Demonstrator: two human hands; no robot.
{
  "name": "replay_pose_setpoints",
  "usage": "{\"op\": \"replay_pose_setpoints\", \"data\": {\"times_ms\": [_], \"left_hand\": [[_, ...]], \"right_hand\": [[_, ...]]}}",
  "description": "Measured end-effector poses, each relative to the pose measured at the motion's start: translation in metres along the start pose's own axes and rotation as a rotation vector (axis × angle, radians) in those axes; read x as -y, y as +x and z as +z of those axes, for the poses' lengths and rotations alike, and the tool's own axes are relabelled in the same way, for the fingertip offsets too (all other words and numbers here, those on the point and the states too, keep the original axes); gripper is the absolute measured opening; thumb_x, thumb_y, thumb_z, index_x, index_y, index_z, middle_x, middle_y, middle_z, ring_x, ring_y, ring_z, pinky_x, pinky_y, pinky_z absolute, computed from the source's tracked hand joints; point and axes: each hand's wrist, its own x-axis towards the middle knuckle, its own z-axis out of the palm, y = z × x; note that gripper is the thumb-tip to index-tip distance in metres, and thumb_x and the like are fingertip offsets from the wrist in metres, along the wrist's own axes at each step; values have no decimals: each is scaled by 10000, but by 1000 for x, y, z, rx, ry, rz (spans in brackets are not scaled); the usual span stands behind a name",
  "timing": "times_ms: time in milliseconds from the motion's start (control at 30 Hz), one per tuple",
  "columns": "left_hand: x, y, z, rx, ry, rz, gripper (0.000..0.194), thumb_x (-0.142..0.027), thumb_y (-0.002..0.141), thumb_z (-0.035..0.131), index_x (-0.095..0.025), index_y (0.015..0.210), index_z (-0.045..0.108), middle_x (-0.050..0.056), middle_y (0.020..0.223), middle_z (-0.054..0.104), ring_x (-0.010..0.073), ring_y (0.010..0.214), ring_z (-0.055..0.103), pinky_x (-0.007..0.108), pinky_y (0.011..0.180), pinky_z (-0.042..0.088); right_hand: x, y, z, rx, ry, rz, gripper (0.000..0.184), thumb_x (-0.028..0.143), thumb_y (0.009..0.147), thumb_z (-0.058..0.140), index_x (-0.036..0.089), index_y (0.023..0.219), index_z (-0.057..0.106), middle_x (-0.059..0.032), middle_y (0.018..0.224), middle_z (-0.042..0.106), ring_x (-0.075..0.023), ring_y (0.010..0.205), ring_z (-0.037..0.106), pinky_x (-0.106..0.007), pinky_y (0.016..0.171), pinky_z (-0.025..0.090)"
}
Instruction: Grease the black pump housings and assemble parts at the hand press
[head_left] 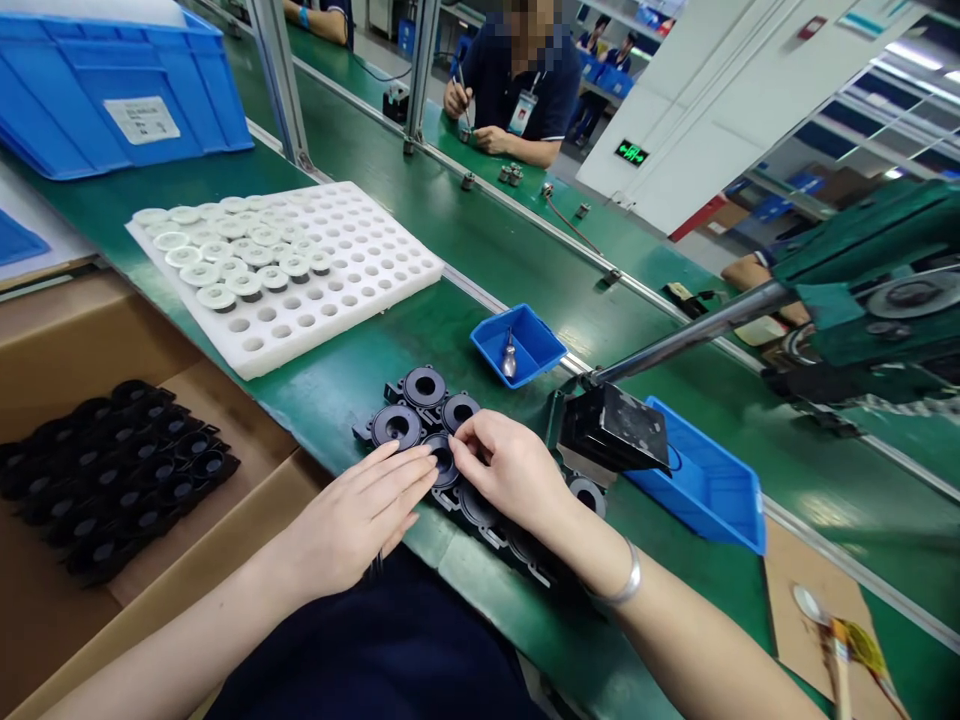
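Several black ring-shaped plastic parts (424, 388) lie grouped on the green bench near its front edge. My left hand (360, 515) rests flat with fingers stretched out, its tips touching one black part (442, 462) in the middle of the group. My right hand (510, 465) is beside it, thumb and fingers pinched at the same part's rim. A silver bangle (626, 580) circles my right wrist.
A white foam tray (352, 290) holds several white discs at its far left. A small blue tray (529, 340) holds a metal piece. A black press block (615, 428) with a long lever stands right of my hands, over another blue tray (705, 490). A cardboard box (112, 480) of black parts sits at left. A person works across the belt.
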Motion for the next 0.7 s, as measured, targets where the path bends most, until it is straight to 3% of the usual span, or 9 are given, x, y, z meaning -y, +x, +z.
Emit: {"op": "replay_pose_setpoints", "data": {"times_ms": [100,267,400,500,600,700], "left_hand": [[3,0,-3,34,-3,12,479,-39,932,557,-42,1407,499,176,1430,583,267,1435,435,507,1214,363],[5,1,-7,86,11,31,462,-50,940,544,-43,1400,512,179,1451,567,277,1457,404,504,1218,322],[0,5,-9,102,44,-2,395,-77,955,528,-46,1348,560,188,1430,585,278,1419,456,459,1135,379],[-3,7,-11,120,71,-13,360,-90,972,500,-53,1321,579,192,1430,587,281,1401,476,430,1036,405],[-5,8,-14,152,86,-9,372,-66,976,446,-51,1326,572,195,1447,571,284,1406,467,426,1005,383],[-5,6,-15,177,77,-25,416,-25,962,388,-49,1341,558,197,1472,546,283,1438,425,429,1019,360]], "right_hand": [[-3,-2,-2,-10,-101,-59,111,249,952,568,163,899,615,-15,799,613,-125,708,552,-258,664,423],[-7,-3,-10,48,-346,-343,278,218,1031,419,195,1206,635,-52,880,588,-150,743,533,-273,633,405],[-7,-2,-18,74,-451,-468,309,207,1020,433,141,1254,623,-73,906,590,-171,750,513,-303,635,420],[-8,-1,-26,124,-490,-588,288,168,990,473,60,1201,636,-87,900,593,-188,765,506,-330,668,450],[-11,-3,-35,182,-509,-702,218,119,969,478,61,1030,679,-78,834,582,-192,744,489,-346,689,462],[-12,-8,-38,216,-390,-685,223,137,974,469,100,891,673,-78,818,593,-188,756,505,-337,711,479]]}}
